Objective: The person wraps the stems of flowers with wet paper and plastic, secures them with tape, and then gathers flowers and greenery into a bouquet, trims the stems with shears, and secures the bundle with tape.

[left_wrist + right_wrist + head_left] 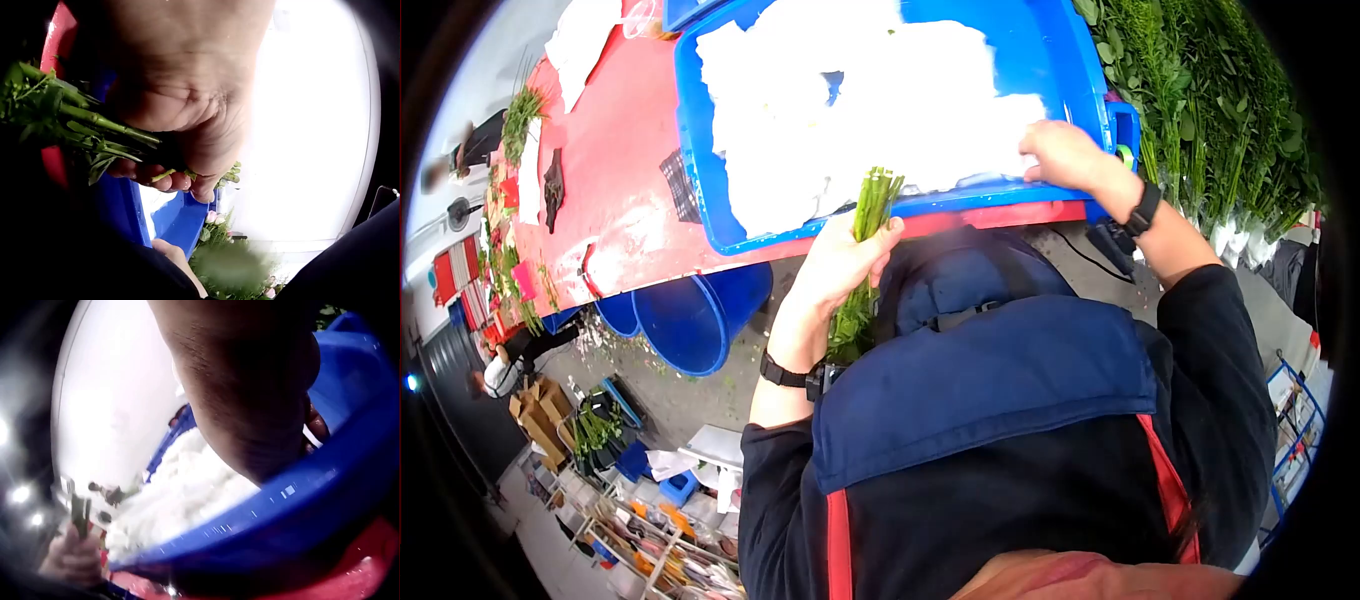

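My left hand (847, 262) grips a bunch of green stems (874, 205), its cut ends pointing up toward the tub and its leaves hanging below the fist. In the left wrist view, thumb and fingers wrap round the stems (94, 119). My right hand (1062, 157) reaches over the near rim of a blue tub (690, 130), at its right end. Its curled fingers pinch the edge of soft, white, cotton-like material (880, 100) heaped in the tub. From the right wrist, the fingertips (317, 425) show beside a bit of white, partly hidden behind the hand.
The tub stands on a red-topped table (620, 200). Blue buckets (680, 325) are under its near edge. Tall leafy greenery (1200, 110) stands on the right. A dark strip (553, 190) and scattered leaves lie at the left of the table. Shelving (660, 550) is at lower left.
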Available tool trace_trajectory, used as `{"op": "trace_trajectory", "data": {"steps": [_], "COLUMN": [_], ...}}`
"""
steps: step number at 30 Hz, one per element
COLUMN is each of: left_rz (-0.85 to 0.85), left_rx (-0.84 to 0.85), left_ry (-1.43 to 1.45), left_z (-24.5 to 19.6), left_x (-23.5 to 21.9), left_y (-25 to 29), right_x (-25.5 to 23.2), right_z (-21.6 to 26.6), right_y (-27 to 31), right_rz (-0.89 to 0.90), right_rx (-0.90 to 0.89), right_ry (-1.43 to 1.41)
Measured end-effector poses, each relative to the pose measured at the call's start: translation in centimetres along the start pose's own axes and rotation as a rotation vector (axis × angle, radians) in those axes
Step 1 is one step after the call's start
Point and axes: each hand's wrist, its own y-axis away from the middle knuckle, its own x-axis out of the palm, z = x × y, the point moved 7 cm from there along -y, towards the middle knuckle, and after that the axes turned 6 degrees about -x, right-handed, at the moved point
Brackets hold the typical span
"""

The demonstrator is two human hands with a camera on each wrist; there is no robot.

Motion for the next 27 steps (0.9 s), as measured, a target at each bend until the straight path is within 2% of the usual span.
{"op": "trace_trajectory", "data": {"steps": [3,6,9,10,13,14,17,18,22,25,26,27], "left_rz": [0.023,0.022,-0.017,-0.012,-0.008,-0.014,-0.029,-0.019,0.019,0.01,0.003,-0.017], "left_rx": [-0.018,-0.027,-0.056,-0.039,-0.021,-0.039,-0.064,-0.066,-0.07,-0.115,-0.135,-0.084], "left_ry": [-0.052,-0.035,-0.005,0.011,0.009,-0.02,-0.077,-0.091,-0.085,-0.053,-0.047,-0.018], "left_z": [-0.7,-1.6,-2.3,-2.5,-3.3,-3.7,-4.0,-4.0,-3.6,-2.8,-2.7,-3.4], "left_x": [0.9,1.5,1.7,1.9,2.5,2.7,3.3,3.5,3.6,3.5,3.5,3.8], "left_y": [-1.2,-2.0,-2.8,-3.2,-4.2,-4.3,-4.6,-4.7,-5.6,-6.2,-6.4,-6.2], "right_x": [2.2,1.7,-1.4,-0.9,-3.1,-3.1,-4.0,-4.6,-7.7,-9.9,-9.7,-11.0], "right_z": [-0.6,-2.0,-3.7,-4.4,-1.6,-0.8,0.4,0.7,2.4,4.6,5.9,9.0], "right_y": [-2.0,-1.7,0.0,0.7,2.1,1.6,0.9,0.5,0.1,0.6,0.8,1.0], "right_rz": [0.059,-0.006,0.037,-0.074,-0.3,-0.267,-0.551,-0.554,-0.648,-0.778,-0.749,-0.715], "right_rx": [-0.042,0.008,0.289,0.326,0.291,0.177,0.229,0.269,0.209,0.083,0.051,-0.104], "right_ry": [0.128,-0.088,-0.697,-1.156,-1.936,-2.163,-2.2,-1.951,-1.573,-1.063,-0.897,-0.711]}}
